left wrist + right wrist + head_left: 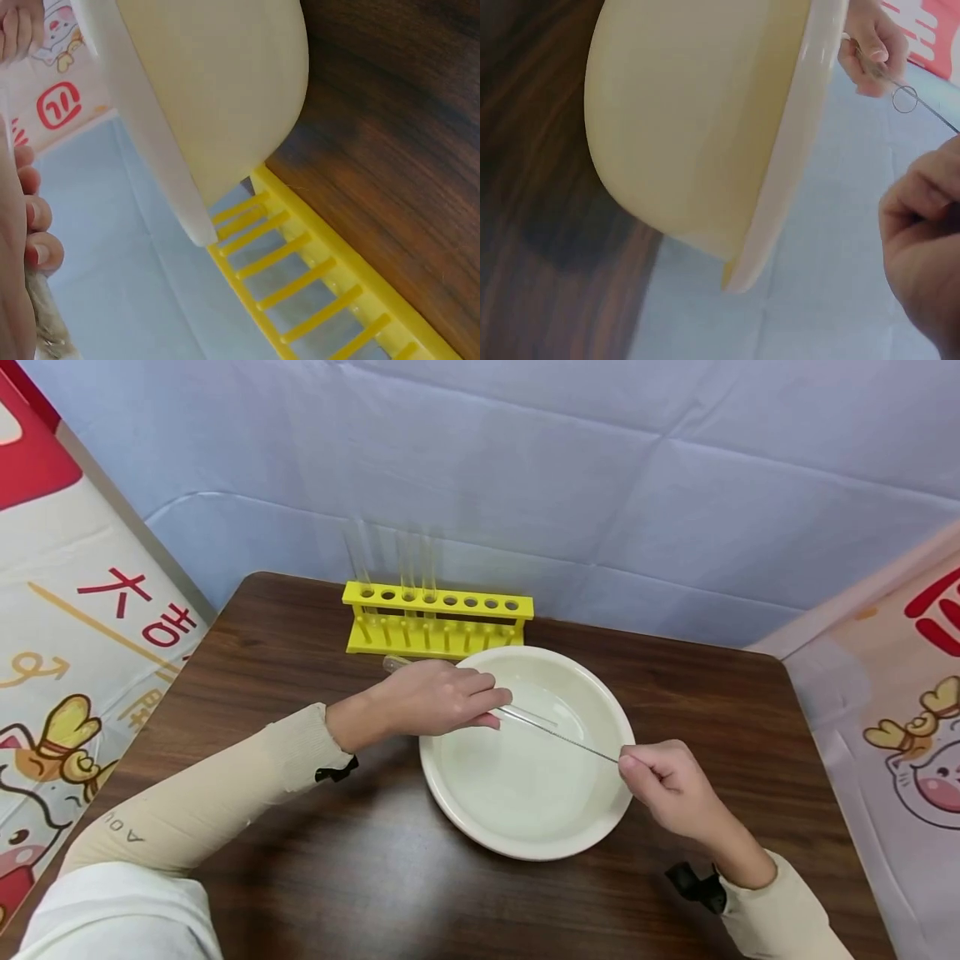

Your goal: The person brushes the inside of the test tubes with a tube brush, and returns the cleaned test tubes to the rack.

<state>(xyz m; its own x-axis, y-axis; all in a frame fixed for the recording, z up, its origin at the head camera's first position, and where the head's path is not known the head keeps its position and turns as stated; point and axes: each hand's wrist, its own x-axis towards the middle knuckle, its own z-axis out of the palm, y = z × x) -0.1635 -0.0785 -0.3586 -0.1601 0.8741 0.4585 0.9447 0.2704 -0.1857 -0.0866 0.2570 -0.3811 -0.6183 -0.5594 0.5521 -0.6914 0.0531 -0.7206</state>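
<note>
Over the white basin (525,802), my left hand (442,697) grips a clear glass test tube (395,663) around its middle. Its rounded end sticks out to the left, and its mouth points right. A thin twisted-wire test tube brush (573,742) runs into that mouth; brownish bristles (51,322) show inside the rounded end in the left wrist view. At the basin's right rim, my right hand (671,785) pinches the wire's outer end between thumb and curled fingers. The wire passes through the tube's round mouth (904,99) in the right wrist view.
Behind the basin stands a yellow test tube rack (480,610) with three clear test tubes (407,568) upright in it. The dark wooden table (337,877) ends at a pale blue cloth (525,468). Printed cloth panels (97,593) flank both sides.
</note>
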